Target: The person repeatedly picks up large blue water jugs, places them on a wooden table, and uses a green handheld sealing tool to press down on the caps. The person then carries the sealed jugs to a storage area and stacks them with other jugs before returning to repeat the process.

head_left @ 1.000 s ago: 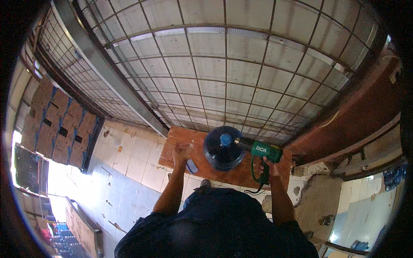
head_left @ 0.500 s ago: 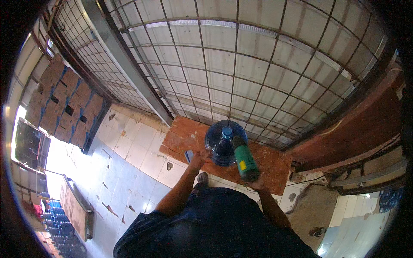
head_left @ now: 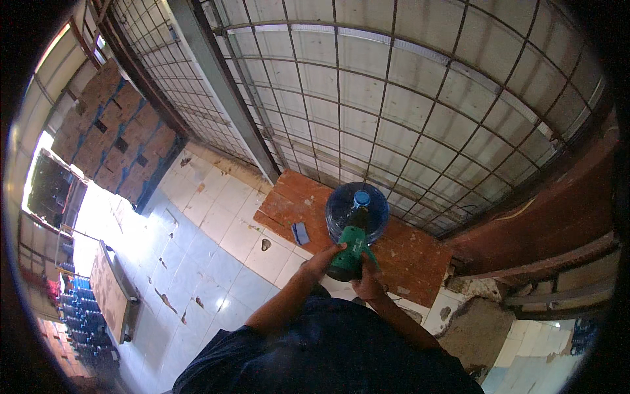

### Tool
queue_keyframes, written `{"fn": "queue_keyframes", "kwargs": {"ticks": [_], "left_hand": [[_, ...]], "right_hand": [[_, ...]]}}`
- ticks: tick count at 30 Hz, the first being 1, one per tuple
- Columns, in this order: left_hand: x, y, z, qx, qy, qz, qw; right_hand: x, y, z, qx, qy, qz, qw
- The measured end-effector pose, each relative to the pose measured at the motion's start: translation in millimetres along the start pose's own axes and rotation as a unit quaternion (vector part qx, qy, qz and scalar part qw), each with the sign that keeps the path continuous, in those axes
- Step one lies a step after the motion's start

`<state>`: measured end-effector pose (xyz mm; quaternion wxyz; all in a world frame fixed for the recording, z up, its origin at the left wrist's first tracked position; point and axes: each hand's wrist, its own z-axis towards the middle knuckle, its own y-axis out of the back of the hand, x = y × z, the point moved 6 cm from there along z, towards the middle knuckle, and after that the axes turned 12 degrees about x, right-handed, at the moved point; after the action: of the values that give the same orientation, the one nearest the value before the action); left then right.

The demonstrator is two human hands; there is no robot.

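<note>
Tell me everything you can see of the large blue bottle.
The bottle is a large, round, see-through blue container that looks like plastic, with a narrow neck and a lighter blue cap on top. It stands upright on the reddish-brown board, near the wire mesh. The green power tool points its dark nozzle toward the neck and hides part of the body; whether they touch is unclear. Its contents cannot be made out.

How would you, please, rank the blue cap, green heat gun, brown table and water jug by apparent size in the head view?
Largest: brown table
Next: water jug
Next: green heat gun
Smallest: blue cap
</note>
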<state>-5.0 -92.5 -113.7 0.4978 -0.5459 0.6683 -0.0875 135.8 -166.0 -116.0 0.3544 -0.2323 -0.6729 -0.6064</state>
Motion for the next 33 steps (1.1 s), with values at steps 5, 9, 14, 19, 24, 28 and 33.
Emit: {"fn": "queue_keyframes", "kwargs": {"ticks": [5,9,14,19,24,28,33], "left_hand": [[-17,43,0,0.041,-0.021,0.037,0.998],[-33,80,9,0.084,0.031,0.061,0.994],[-59,100,8,0.122,0.105,0.070,0.984],[-78,118,10,0.201,0.174,0.116,0.957],[-79,156,37,0.226,0.182,0.141,0.946],[-107,169,37,0.230,0.092,0.258,0.934],[-152,172,45,0.226,0.065,0.151,0.960]], "right_hand": [[20,-17,21,0.026,-0.012,-0.129,0.991],[50,-20,45,-0.052,0.022,-0.153,0.987],[95,-18,72,-0.106,-0.010,-0.080,0.991],[100,-48,89,-0.134,-0.096,-0.084,0.983],[103,-66,108,-0.115,-0.206,-0.064,0.970],[149,-40,136,-0.158,-0.167,-0.072,0.971],[167,-30,175,-0.086,-0.198,-0.082,0.973]]}}
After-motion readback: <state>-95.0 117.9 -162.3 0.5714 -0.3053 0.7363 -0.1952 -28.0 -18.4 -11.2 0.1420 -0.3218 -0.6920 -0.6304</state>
